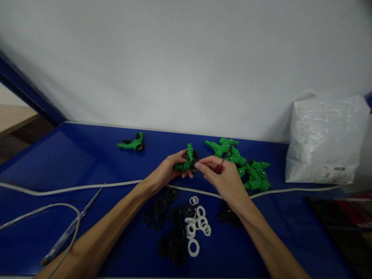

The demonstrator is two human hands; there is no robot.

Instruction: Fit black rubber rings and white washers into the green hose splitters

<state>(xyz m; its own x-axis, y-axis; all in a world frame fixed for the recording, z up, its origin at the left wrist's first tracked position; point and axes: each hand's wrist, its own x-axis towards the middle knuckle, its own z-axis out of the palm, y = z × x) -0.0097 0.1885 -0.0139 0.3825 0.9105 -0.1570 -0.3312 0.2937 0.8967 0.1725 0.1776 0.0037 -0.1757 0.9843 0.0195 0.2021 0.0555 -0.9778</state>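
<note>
My left hand (174, 164) is closed round a green Y-shaped hose connector (189, 157) with black fittings. My right hand (219, 174) keeps a screwdriver with a red handle (219, 168) tucked in its grip, the thin shaft pointing up and away. Its thumb and forefinger meet at a black part (194, 164) on the connector; the fingertips hide part of it. Below the hands lie white plastic rings (193, 247), black rings (161, 205) and small black O-rings (150, 220). More green connectors (257, 176) are heaped beyond my right hand.
Another green connector with black fittings (132, 144) lies at the back left. A pale cable (72, 188) crosses the blue table (95, 155), passing under my arms. A clear-handled pointed tool (68, 232) rests at left. At right stands a white wrapped package (325, 139). Black parts (228, 214) lie beside my right wrist.
</note>
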